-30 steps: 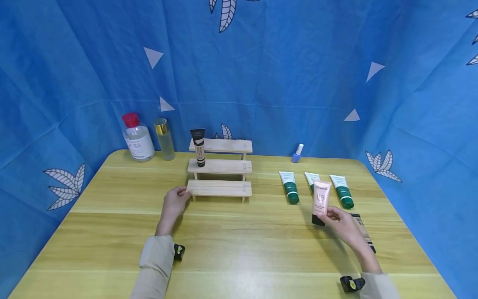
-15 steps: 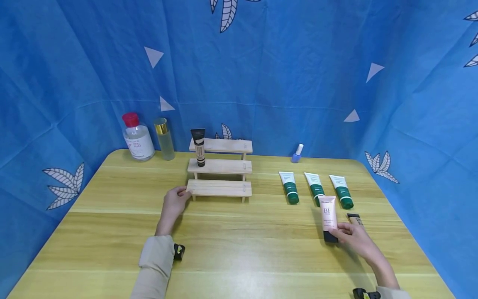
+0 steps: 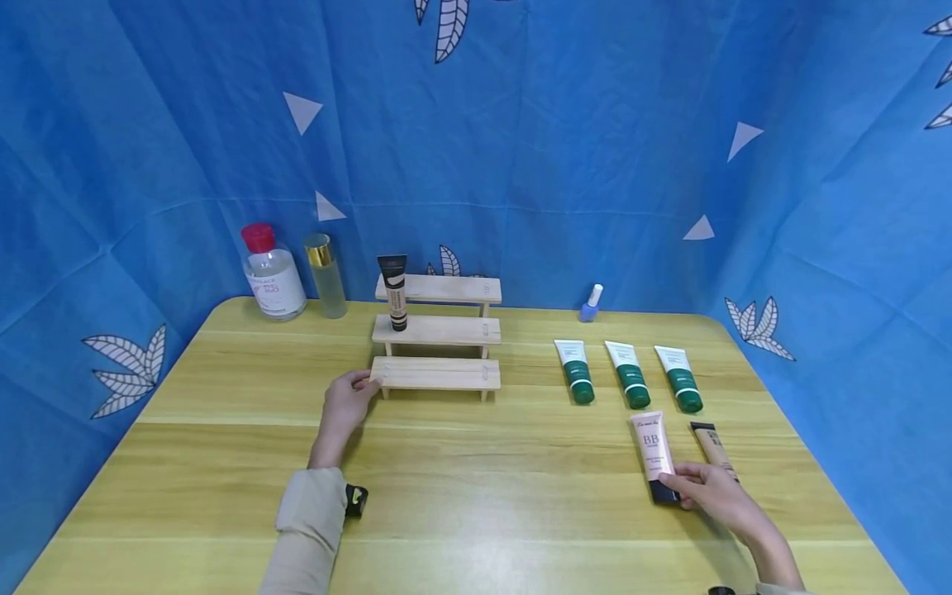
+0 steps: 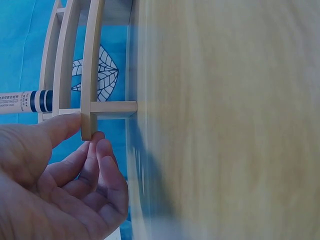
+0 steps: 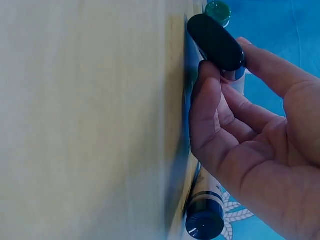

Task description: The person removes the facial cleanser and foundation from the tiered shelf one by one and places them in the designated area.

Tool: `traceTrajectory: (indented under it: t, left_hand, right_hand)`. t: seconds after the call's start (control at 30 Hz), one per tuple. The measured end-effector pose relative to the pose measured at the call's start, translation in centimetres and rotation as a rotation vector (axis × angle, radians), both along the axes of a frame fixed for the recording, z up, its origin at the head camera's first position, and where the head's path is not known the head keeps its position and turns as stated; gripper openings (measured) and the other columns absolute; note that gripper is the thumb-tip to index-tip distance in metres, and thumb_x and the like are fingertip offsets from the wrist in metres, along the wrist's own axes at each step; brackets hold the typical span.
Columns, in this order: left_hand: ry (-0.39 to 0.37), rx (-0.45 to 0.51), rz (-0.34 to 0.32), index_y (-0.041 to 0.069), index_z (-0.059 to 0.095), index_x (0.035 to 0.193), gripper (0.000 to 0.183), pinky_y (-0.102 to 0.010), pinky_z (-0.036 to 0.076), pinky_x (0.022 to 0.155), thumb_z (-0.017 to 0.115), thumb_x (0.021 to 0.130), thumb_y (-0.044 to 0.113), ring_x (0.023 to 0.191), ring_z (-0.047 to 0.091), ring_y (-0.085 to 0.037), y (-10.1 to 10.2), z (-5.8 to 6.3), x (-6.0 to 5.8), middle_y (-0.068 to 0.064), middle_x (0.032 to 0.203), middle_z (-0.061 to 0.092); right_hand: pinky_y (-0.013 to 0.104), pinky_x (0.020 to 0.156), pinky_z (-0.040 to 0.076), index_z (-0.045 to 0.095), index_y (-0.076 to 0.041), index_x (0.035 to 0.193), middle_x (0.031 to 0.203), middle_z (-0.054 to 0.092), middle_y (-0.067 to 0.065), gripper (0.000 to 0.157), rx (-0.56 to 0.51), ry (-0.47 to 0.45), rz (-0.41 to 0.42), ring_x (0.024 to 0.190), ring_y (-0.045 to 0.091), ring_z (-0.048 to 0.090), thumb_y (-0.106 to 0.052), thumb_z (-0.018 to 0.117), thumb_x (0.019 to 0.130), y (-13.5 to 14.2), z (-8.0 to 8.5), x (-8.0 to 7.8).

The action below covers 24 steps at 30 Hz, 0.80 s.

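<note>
In the head view my right hand (image 3: 710, 493) pinches a pink BB cream tube (image 3: 653, 446) near its black cap, close over the table at the right. The right wrist view shows the cap (image 5: 216, 42) between thumb and fingers. My left hand (image 3: 348, 406) grips the left end of the lowest step of a three-tier wooden display stand (image 3: 439, 373); in the left wrist view the thumb lies on one side of the board (image 4: 90, 65) and fingertips on the other. A beige tube with a black end (image 3: 397, 293) stands upright on the middle step.
Three green-and-white tubes (image 3: 574, 372) lie in a row behind the pink tube. A beige tube (image 3: 714, 446) lies beside my right hand, partly hidden. Blue nail polish (image 3: 588, 306), a red-capped bottle (image 3: 277, 281) and a gold-capped bottle (image 3: 327, 285) stand along the back edge.
My right hand has brought the pink tube down and toward me, uncovering the middle green-and-white tube. My left hand stays on the stand.
</note>
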State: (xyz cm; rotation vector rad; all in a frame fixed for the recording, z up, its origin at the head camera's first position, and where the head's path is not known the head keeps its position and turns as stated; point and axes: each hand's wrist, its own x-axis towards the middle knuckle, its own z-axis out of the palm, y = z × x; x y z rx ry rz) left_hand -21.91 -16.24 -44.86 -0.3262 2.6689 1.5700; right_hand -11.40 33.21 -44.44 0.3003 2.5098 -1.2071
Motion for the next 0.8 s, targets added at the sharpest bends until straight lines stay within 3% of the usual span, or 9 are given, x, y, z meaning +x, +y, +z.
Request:
traceTrajectory:
  t: [0.37, 0.67, 0.8]
  left_hand:
    - [0.008, -0.003, -0.006, -0.009, 0.052, 0.128, 0.042, -0.045, 0.043, 0.09, 0.053, 0.097, 0.02, 0.105, 0.053, -0.034, 0.01, 0.17, 0.12, -0.025, 0.115, 0.057]
    - [0.019, 0.004, -0.006, -0.01, 0.052, 0.127, 0.042, -0.044, 0.043, 0.09, 0.054, 0.097, 0.019, 0.104, 0.054, -0.034, -0.02, 0.04, 0.11, -0.025, 0.113, 0.057]
    - [0.017, 0.012, -0.003, -0.01, 0.052, 0.128, 0.042, -0.043, 0.043, 0.089, 0.054, 0.097, 0.019, 0.103, 0.053, -0.032, 0.02, 0.05, -0.01, -0.024, 0.113, 0.057]
  right_hand:
    - [0.026, 0.065, 0.053, 0.046, 0.022, 0.122, 0.103, 0.062, 0.017, 0.049, -0.032, -0.012, -0.03, 0.078, 0.013, 0.058, -0.019, 0.055, 0.096, -0.16, 0.26, 0.45]
    - [0.023, 0.06, 0.05, 0.044, 0.023, 0.121, 0.082, 0.061, 0.003, 0.045, 0.024, 0.017, -0.028, 0.069, 0.012, 0.054, -0.012, 0.054, 0.096, -0.18, 0.7, 0.8]
    - [0.024, 0.059, 0.047, 0.042, 0.02, 0.126, 0.086, 0.06, 0.008, 0.052, 0.099, 0.049, 0.004, 0.071, 0.015, 0.053, -0.016, 0.058, 0.094, -0.25, 0.76, 0.76]
